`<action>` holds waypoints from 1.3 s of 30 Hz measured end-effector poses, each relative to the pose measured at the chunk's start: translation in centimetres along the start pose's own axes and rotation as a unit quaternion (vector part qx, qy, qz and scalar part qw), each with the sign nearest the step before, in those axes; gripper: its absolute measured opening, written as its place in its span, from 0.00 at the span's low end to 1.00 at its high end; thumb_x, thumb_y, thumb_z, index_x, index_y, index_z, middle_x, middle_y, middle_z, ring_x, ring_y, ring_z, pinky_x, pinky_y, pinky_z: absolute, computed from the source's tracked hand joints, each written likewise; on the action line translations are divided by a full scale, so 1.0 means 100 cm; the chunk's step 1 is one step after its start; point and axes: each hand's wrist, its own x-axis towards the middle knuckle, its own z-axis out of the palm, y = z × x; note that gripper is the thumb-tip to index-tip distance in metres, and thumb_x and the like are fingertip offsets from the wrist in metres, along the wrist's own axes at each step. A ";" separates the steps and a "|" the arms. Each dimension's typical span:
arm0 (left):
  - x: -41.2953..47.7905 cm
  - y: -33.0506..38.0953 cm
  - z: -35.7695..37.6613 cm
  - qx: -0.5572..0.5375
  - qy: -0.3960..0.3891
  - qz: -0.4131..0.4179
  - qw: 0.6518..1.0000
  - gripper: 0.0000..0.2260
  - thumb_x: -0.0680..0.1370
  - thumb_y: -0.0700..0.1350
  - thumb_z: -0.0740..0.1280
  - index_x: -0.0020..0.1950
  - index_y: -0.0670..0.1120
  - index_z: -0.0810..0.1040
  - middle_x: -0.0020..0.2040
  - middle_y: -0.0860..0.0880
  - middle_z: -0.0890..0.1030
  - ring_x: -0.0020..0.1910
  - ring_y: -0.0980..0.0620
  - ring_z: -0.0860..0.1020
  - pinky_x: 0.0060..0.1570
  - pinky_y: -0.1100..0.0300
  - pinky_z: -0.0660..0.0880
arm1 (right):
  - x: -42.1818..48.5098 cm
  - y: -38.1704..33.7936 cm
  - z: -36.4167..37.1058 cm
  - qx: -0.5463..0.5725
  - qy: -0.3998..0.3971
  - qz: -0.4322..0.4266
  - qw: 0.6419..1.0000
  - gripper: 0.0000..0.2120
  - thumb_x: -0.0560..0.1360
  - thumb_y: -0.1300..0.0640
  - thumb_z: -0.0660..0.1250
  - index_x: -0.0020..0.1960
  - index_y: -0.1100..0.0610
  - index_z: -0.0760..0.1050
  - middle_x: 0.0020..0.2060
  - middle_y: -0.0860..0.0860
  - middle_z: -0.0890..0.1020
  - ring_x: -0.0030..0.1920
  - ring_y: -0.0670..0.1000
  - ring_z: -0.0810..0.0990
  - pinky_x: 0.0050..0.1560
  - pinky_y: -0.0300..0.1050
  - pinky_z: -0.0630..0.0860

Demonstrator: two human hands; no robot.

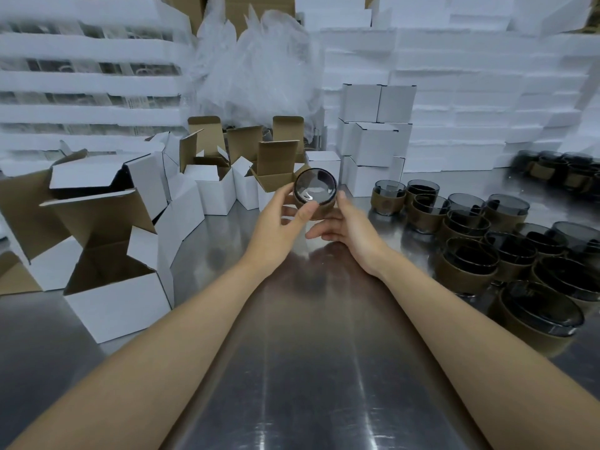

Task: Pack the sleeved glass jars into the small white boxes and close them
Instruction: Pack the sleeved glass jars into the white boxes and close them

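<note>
Jar (314,190) clasped between left grip (276,225) and right grip (354,232), tipped sideways; axis points toward open box (277,162) just behind.

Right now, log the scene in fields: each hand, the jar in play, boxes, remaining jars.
left hand: grips the held jar, thumb across its near rim
right hand: thumb on the jar's right side, fingers beneath
held jar: lifted off the metal table, tipped end-on toward the camera, brown sleeve on
open boxes: left and centre, flaps up
closed boxes: stacked at the back
waiting jars: clustered on the table's right side
</note>
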 end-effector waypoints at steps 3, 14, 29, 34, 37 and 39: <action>0.001 -0.003 0.000 -0.005 0.005 -0.048 0.999 0.19 0.75 0.64 0.58 0.55 0.52 0.75 0.48 0.57 0.82 0.46 0.62 0.81 0.52 0.63 0.75 | -0.001 -0.001 -0.002 0.048 0.002 -0.023 0.999 0.20 0.84 0.50 0.50 0.52 0.58 0.78 0.33 0.55 0.81 0.38 0.49 0.80 0.47 0.43 0.74; 0.000 -0.005 0.001 0.069 -0.061 -0.088 0.992 0.26 0.75 0.67 0.50 0.45 0.50 0.79 0.40 0.52 0.83 0.38 0.57 0.81 0.41 0.66 0.71 | -0.003 -0.011 0.002 0.090 0.100 -0.113 0.985 0.14 0.82 0.57 0.58 0.47 0.58 0.81 0.41 0.51 0.85 0.44 0.48 0.82 0.52 0.42 0.77; -0.001 -0.004 -0.004 0.338 0.076 -0.017 0.938 0.07 0.83 0.47 0.56 0.58 0.47 0.69 0.40 0.46 0.81 0.40 0.44 0.78 0.43 0.45 0.76 | -0.011 -0.016 0.006 -0.030 0.236 -0.256 0.937 0.11 0.81 0.58 0.61 0.43 0.49 0.78 0.36 0.44 0.80 0.41 0.43 0.77 0.45 0.41 0.75; -0.003 0.001 0.000 0.364 0.103 0.040 0.925 0.08 0.82 0.50 0.58 0.56 0.49 0.73 0.41 0.48 0.82 0.41 0.44 0.79 0.40 0.49 0.75 | -0.016 -0.019 0.013 -0.081 0.233 -0.325 0.913 0.08 0.79 0.57 0.62 0.48 0.56 0.79 0.40 0.45 0.80 0.43 0.41 0.78 0.46 0.35 0.72; -0.006 0.003 0.003 0.343 0.101 0.101 0.929 0.06 0.80 0.48 0.63 0.52 0.48 0.75 0.37 0.49 0.83 0.38 0.44 0.79 0.36 0.53 0.74 | -0.017 -0.020 0.015 -0.132 0.249 -0.355 0.891 0.09 0.79 0.60 0.62 0.48 0.63 0.80 0.40 0.47 0.78 0.42 0.39 0.75 0.46 0.31 0.69; -0.008 0.004 0.004 0.316 0.088 0.132 0.935 0.04 0.79 0.49 0.64 0.49 0.49 0.76 0.30 0.52 0.79 0.33 0.48 0.77 0.34 0.54 0.73 | -0.016 -0.020 0.013 -0.154 0.264 -0.368 0.878 0.08 0.79 0.62 0.63 0.48 0.65 0.80 0.40 0.50 0.78 0.42 0.43 0.75 0.48 0.29 0.69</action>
